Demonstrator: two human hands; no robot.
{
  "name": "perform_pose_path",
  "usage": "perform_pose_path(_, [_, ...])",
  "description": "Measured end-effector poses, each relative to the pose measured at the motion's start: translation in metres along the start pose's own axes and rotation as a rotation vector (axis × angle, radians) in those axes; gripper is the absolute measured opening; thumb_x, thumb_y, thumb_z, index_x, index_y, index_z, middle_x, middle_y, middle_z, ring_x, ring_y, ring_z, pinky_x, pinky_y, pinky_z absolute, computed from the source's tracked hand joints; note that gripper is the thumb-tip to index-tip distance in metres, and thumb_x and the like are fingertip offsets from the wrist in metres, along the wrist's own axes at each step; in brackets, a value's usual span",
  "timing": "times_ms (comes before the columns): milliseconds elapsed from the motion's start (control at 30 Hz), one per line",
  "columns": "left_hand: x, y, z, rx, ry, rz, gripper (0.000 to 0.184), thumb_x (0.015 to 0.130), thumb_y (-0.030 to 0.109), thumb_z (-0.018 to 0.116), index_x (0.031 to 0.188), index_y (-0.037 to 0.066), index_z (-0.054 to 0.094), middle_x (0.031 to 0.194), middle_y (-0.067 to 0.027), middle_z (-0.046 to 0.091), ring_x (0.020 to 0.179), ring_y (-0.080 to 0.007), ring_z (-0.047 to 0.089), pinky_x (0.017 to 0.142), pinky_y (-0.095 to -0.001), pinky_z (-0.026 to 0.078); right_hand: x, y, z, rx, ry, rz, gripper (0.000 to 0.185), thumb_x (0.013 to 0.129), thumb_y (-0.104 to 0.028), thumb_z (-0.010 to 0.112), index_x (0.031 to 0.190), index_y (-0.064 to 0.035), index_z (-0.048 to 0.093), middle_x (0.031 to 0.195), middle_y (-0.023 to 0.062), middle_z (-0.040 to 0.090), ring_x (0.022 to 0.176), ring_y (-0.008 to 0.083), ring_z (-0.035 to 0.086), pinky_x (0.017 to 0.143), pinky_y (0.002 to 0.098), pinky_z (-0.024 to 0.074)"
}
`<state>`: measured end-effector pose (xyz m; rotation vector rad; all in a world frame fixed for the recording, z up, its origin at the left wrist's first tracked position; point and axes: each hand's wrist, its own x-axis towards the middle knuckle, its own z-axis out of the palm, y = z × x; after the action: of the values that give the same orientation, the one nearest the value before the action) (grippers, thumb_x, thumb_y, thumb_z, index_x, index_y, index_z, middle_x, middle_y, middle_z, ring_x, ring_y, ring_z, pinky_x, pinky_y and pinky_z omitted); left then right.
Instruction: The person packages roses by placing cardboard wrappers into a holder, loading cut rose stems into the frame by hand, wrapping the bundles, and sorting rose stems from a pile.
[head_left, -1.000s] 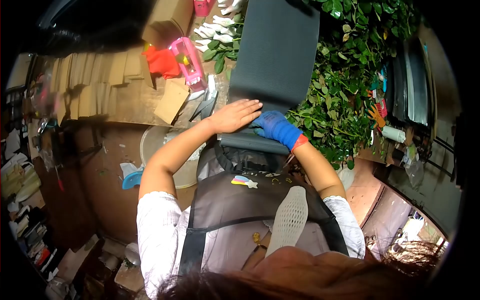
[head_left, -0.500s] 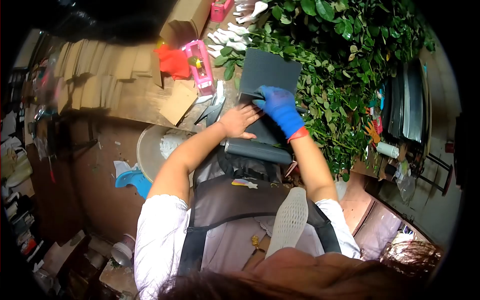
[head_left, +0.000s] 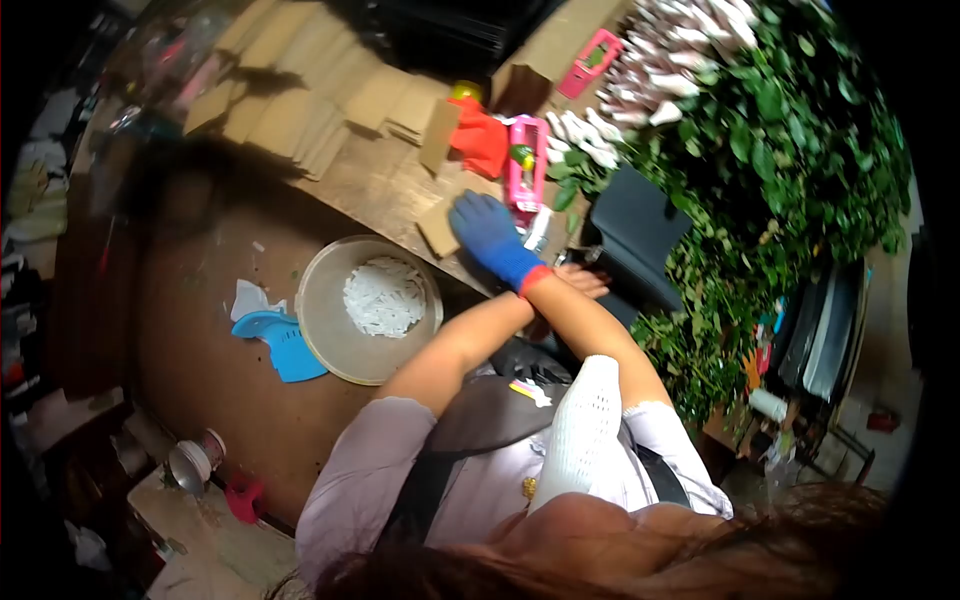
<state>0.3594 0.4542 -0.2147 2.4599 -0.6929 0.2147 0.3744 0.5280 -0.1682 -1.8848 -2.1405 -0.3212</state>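
My right hand (head_left: 487, 235), in a blue glove with a red cuff, crosses over my left wrist. Its fingers are stretched out at a small piece of brown cardboard (head_left: 436, 227) on the table's edge; whether they press on it I cannot tell. My left hand (head_left: 582, 280) is bare and partly hidden under the right forearm. Its visible fingers lie extended beside a folded dark grey sheet (head_left: 640, 225). A pink tape dispenser (head_left: 526, 165) stands just beyond the gloved hand, with a red cloth-like thing (head_left: 480, 138) on its left.
Leafy green stems (head_left: 770, 150) fill the right side, with white-wrapped heads (head_left: 670, 60) at the back. Cardboard pieces (head_left: 290, 110) lie in rows at the back left. Below the table edge stands a round bin (head_left: 318, 345) with white scraps, beside a blue plastic piece (head_left: 285, 345).
My right hand has left the dark grey sheet and crossed leftward over my left wrist to the cardboard. The view has turned left, showing more of the bin.
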Motion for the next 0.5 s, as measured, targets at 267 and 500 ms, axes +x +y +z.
perform_pose_path(267, [0.002, -0.002, -0.003, -0.011, -0.016, -0.068, 0.072, 0.089, 0.055, 0.054, 0.146, 0.012, 0.042, 0.150, -0.0123, 0.046, 0.140, -0.0289, 0.042, 0.113, -0.0479, 0.035, -0.029, 0.015, -0.060, 0.254, -0.094, 0.056, 0.035, 0.083, -0.013, 0.064, 0.118, -0.0100, 0.067, 0.119, 0.0111, 0.068, 0.107, 0.0300, 0.065, 0.088, 0.0431, 0.0517])
perform_pose_path(500, [0.000, 0.013, -0.015, -0.050, -0.257, -0.219, 0.061, 0.089, 0.064, 0.052, 0.132, 0.020, 0.055, 0.137, -0.0062, 0.058, 0.131, -0.0270, 0.049, 0.108, -0.0466, 0.040, -0.183, 0.019, -0.154, 0.818, -0.120, 0.951, 0.033, 0.094, -0.020, 0.069, 0.122, -0.0032, 0.068, 0.106, 0.0086, 0.072, 0.093, 0.0201, 0.068, 0.081, 0.0342, 0.0534])
